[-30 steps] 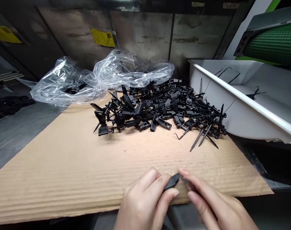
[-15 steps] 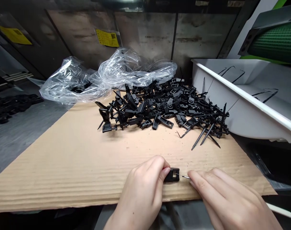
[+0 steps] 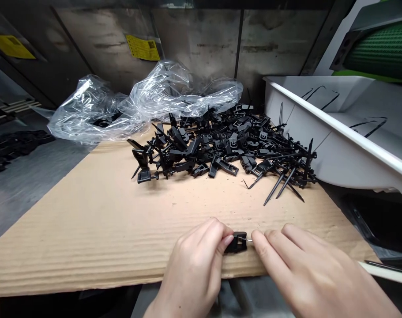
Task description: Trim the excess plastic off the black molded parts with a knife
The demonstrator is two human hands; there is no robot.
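Observation:
Near the front edge of the cardboard sheet [image 3: 98,229], my left hand [image 3: 199,260] pinches a small black plastic part [image 3: 237,243] by its left end. The part has a rectangular opening at its right end. My right hand [image 3: 303,265] is closed on a thin metal tool [image 3: 249,240], whose tip reaches the opening; the rest is hidden by my fingers. Beyond my hands, a heap of black plastic parts [image 3: 220,141], some with long thin sprues, lies on the cardboard.
Clear plastic bags [image 3: 148,101] lie behind and left of the heap. A light grey bin [image 3: 320,145] holding a few thin black strips stands at the right. Further dark pieces [image 3: 15,145] lie at the far left.
My right hand has moved left, closer to the black part, and the metal tool reaches further into its opening. The camera view has shifted slightly.

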